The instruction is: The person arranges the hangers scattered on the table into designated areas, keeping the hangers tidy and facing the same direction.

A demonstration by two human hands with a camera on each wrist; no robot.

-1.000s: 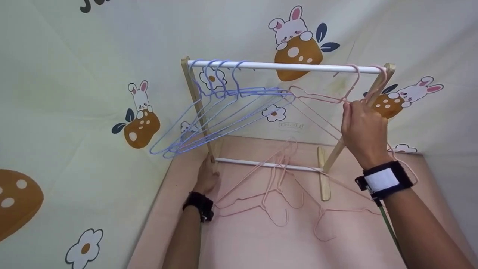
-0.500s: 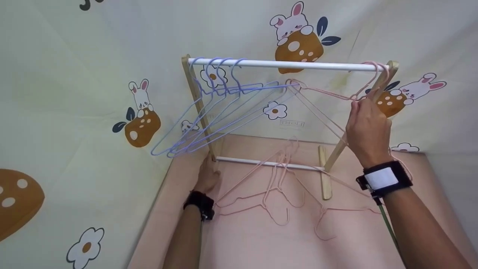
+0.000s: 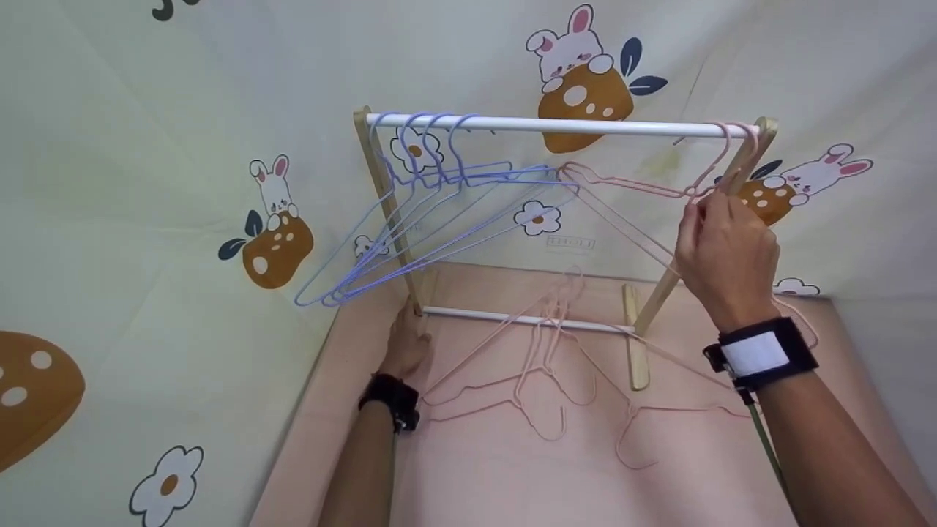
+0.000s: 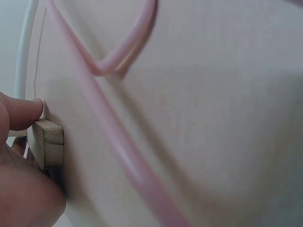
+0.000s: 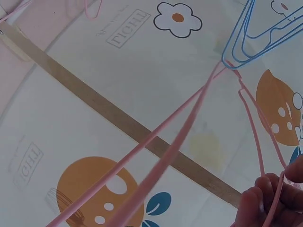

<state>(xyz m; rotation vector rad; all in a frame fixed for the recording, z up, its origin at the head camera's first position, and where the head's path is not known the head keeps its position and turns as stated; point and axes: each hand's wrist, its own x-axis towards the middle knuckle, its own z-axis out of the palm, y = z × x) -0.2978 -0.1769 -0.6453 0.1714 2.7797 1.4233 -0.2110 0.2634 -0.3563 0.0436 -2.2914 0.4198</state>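
Observation:
In the head view my right hand (image 3: 732, 260) pinches a pink wire hanger (image 3: 644, 184) just below its hook. That hook and a second pink one sit close together on the white top bar (image 3: 585, 127), by its right end. The right wrist view shows the pink hanger arms (image 5: 165, 158) running side by side, their far ends by the blue hangers (image 5: 234, 61). My left hand (image 3: 406, 348) is low at the left side of the wood-and-white rack. Its thumb and fingers grip the wooden foot (image 4: 53, 146) in the left wrist view.
Several blue hangers (image 3: 340, 296) hang at the left of the bar. More pink hangers (image 3: 681, 411) lie tangled on the pink surface (image 3: 512, 483), some across the lower white bar (image 3: 476, 317). A cloth wall (image 3: 219, 110) with rabbit prints stands close behind.
My right hand has moved a little right, sliding the pink hanger's hook along the bar towards the other pink hook. The left hand stays at the foot.

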